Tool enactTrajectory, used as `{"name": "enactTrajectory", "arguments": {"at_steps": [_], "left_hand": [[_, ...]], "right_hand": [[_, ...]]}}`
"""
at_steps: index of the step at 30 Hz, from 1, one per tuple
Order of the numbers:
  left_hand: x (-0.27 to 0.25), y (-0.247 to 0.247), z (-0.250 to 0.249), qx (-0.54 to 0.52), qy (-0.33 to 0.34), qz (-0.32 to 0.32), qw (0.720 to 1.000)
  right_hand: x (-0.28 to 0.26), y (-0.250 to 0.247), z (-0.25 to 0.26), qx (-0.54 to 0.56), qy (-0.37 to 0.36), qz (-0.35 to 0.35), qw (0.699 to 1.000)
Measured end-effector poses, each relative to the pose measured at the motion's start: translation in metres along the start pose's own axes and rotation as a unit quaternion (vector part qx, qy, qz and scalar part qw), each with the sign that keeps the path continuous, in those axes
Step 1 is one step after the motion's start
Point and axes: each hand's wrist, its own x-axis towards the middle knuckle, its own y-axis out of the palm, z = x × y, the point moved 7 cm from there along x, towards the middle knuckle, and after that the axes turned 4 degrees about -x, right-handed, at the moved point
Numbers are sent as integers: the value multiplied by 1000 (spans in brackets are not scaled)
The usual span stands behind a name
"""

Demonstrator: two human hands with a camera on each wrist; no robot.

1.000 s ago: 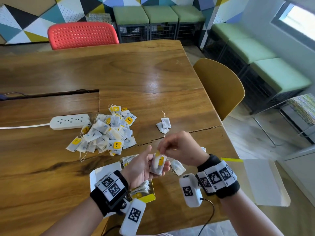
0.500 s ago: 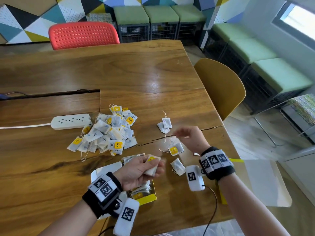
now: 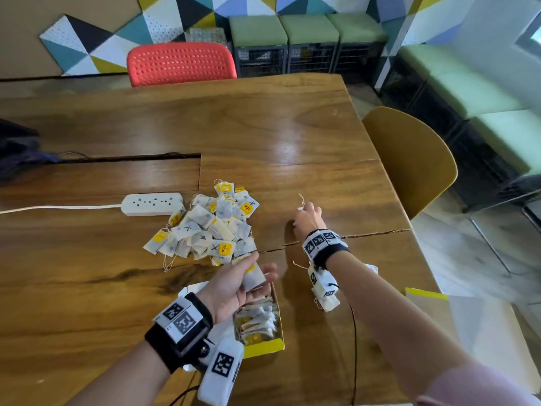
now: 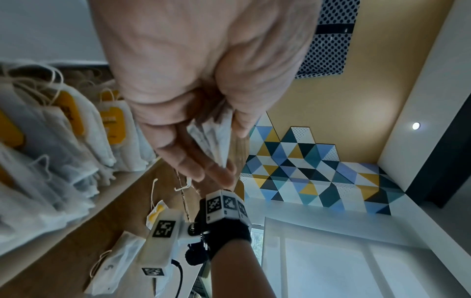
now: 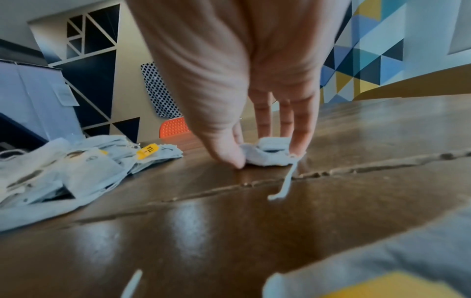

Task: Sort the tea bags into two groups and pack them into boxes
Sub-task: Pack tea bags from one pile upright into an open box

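Observation:
A loose pile of white tea bags (image 3: 205, 227), some with yellow tags, lies mid-table. My left hand (image 3: 257, 271) holds one tea bag (image 3: 253, 278) between thumb and fingers just above the open yellow box (image 3: 263, 347), which is packed with upright bags. In the left wrist view that bag (image 4: 214, 137) sits pinched in the left hand (image 4: 221, 153). My right hand (image 3: 301, 212) reaches to a small separate group of tea bags (image 5: 267, 153) on the wood. The right hand (image 5: 265, 155) pinches them with thumb and fingers; in the head view it hides them.
A white power strip (image 3: 152, 204) lies left of the pile. Loose tea bags (image 4: 114, 262) lie under my right wrist. A flat white-and-yellow box (image 3: 468, 326) sits at the table's right edge beside a mustard chair (image 3: 409, 159). A red chair (image 3: 180, 63) stands at the far side.
My right hand left the left hand and moved away to the small far group of bags. The left hand stayed over the box with its bag.

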Motion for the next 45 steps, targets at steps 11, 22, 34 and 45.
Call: {"name": "enactTrajectory", "arguments": {"at_steps": [11,22,34,45], "left_hand": [[7,-4,0,-7,9,-18,1000],[7,28,-9,46,75,8,996],[4,26,-20,50,157,-12,986],[-4,14,-40,156,221,-10,963]], "right_hand": [[-51,-17,-46,492,96,-23,865],[-133,-59,1,783,-12,46,620],[-149,-61,5,677,-21,-77,731],[-147,-95,-10,703,-90,-110,697]]}}
